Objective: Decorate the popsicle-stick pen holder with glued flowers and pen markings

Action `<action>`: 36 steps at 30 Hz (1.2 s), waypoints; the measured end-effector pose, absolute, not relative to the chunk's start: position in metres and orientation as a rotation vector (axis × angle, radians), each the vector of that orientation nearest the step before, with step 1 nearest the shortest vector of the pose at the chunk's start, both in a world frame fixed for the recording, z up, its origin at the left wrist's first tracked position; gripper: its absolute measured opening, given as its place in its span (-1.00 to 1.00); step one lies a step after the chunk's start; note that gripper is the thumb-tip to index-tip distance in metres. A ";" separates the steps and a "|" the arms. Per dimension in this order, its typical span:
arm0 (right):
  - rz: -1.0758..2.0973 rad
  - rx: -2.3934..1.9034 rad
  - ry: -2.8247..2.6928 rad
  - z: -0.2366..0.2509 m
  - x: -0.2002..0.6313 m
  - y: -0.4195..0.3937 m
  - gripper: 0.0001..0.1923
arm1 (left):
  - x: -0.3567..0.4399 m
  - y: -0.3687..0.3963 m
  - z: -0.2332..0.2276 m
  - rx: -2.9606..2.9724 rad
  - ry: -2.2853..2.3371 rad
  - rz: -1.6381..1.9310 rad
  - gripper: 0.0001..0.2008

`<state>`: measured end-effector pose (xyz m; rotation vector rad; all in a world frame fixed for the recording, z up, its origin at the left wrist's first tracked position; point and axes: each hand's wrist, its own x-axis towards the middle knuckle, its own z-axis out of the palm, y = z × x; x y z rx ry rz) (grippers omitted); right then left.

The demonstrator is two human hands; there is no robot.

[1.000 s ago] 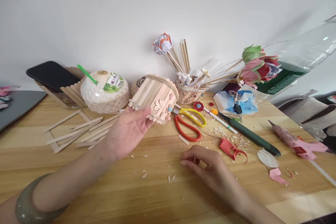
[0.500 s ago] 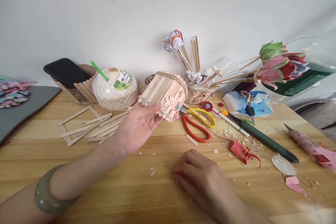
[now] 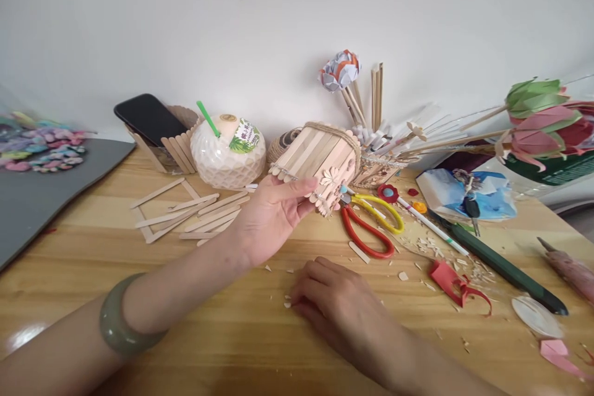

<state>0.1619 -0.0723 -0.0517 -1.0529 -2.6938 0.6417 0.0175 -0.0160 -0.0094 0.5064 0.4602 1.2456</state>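
My left hand is closed around a container made of craft sticks, raised above the table and tilted. Twine runs round one end of it, and small wooden flowers and a blue bead decorate the side. On the tabletop my right hand rests palm down with its fingers curled together; no object shows in it, though its underside is hidden. Small wood scraps lie right by its fingertips. Scissors with one red and one yellow handle lie just beyond, below the container.
Loose craft sticks lie at left, before a white coconut with a green straw and a phone in a stick holder. At right are a dark green cutter, red scraps, a glue gun and paper flowers.
The view has turned left, so the scene sits further right. My right hand has slid left across the table to the wood scraps. My left hand still holds the container.
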 end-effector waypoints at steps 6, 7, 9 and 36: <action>0.686 -1.074 -2.714 -0.046 0.157 -0.074 -0.94 | 0.016 -0.016 -0.009 0.503 0.459 1.243 -0.68; 0.695 -1.080 -2.710 -0.047 0.157 -0.075 -0.94 | 0.016 -0.016 -0.009 0.508 0.458 1.242 -0.68; 0.711 -1.101 -2.704 -0.048 0.155 -0.076 -0.95 | 0.016 -0.015 -0.009 0.515 0.460 1.241 -0.67; -0.162 -0.872 -2.019 0.004 0.186 -0.045 -0.93 | 0.024 -0.029 -0.004 0.460 0.499 1.172 -0.66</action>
